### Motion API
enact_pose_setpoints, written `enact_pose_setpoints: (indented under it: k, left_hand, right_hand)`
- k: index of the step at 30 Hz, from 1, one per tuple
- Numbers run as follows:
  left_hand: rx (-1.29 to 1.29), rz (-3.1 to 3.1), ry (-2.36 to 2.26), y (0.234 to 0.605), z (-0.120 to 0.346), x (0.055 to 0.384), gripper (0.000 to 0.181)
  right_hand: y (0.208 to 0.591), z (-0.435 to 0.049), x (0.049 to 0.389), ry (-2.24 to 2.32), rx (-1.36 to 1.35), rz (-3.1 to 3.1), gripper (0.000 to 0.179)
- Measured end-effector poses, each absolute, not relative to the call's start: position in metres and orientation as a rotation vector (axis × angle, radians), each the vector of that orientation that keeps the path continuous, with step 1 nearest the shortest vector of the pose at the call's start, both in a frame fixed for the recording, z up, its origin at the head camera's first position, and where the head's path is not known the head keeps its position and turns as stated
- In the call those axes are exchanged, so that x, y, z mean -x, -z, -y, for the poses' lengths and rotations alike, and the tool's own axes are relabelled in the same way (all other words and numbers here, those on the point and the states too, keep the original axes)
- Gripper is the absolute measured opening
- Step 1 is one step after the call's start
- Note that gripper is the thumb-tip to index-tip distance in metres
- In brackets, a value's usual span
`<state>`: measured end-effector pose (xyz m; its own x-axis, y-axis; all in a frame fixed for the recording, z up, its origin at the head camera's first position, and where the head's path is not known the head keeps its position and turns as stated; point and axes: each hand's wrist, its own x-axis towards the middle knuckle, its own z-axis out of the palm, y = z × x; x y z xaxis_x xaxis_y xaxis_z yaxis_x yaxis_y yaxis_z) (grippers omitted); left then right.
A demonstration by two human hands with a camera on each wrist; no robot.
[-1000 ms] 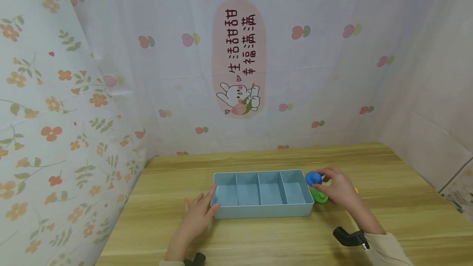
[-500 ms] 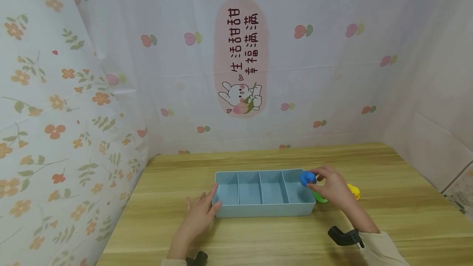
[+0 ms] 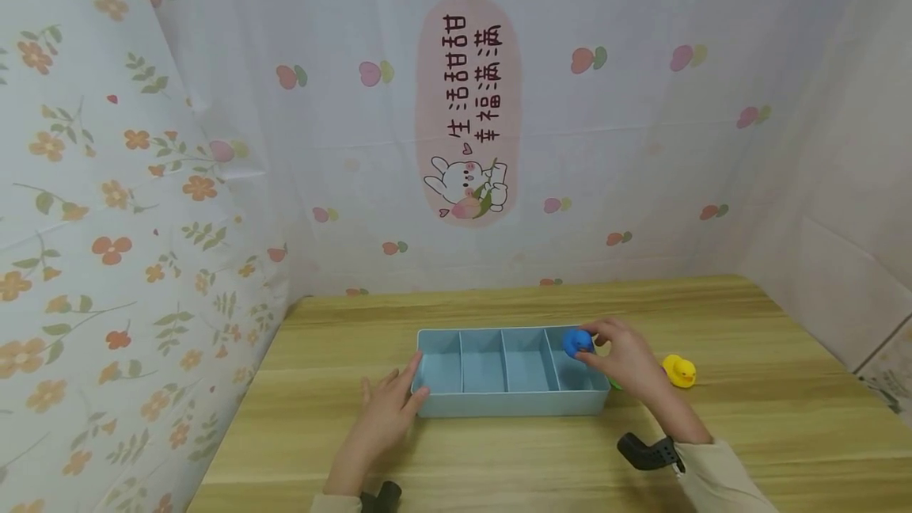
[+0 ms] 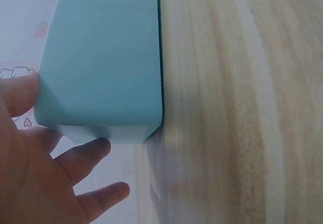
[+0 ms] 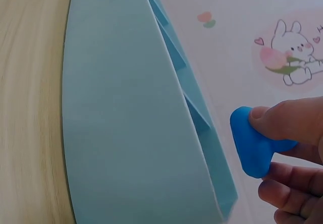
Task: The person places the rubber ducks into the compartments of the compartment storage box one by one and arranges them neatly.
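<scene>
A blue rubber duck [image 3: 576, 343] is pinched between the thumb and fingers of my right hand [image 3: 630, 359], above the rightmost compartment of a light blue divided box [image 3: 509, 405]. In the right wrist view the blue duck [image 5: 252, 143] hangs beyond the box's rim, with the thumb on its upper side. My left hand [image 3: 388, 416] rests against the box's left end. The left wrist view has its fairly straight fingers [image 4: 86, 158] along the end wall [image 4: 101, 132] and the thumb at the rim.
On the wooden table [image 3: 499, 465], a yellow rubber duck [image 3: 682, 371] stands right of my right hand. A green thing [image 3: 616, 384] beside the box's right end is mostly hidden by that hand. Patterned cloth [image 3: 342, 141] hangs behind and at the sides.
My right hand has carried the blue duck left, from beside the box's right end to above its rightmost compartment. The yellow duck has come into full view. The left hand has stayed at the box.
</scene>
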<state>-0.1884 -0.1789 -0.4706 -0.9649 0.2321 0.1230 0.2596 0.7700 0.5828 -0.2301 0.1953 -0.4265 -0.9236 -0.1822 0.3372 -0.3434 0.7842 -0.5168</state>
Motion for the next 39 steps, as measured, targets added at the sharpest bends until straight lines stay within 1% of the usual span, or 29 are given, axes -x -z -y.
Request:
enact_pose_setpoints:
  k: [14, 26, 39]
  left_hand:
    - [0.402, 2.904, 1.029, 0.472, 0.182, 0.191, 0.060]
    - [0.416, 2.905, 1.024, 0.471, 0.181, 0.190, 0.060]
    - [0.452, 2.887, 1.025, 0.476, 0.182, 0.192, 0.060]
  right_hand:
    - [0.423, -0.166, 0.237, -0.914, -0.472, 2.688, 0.033]
    - [0.420, -0.143, 0.238, -0.940, -0.467, 2.683, 0.032]
    - [0.423, -0.124, 0.241, -0.971, -0.518, 2.637, 0.033]
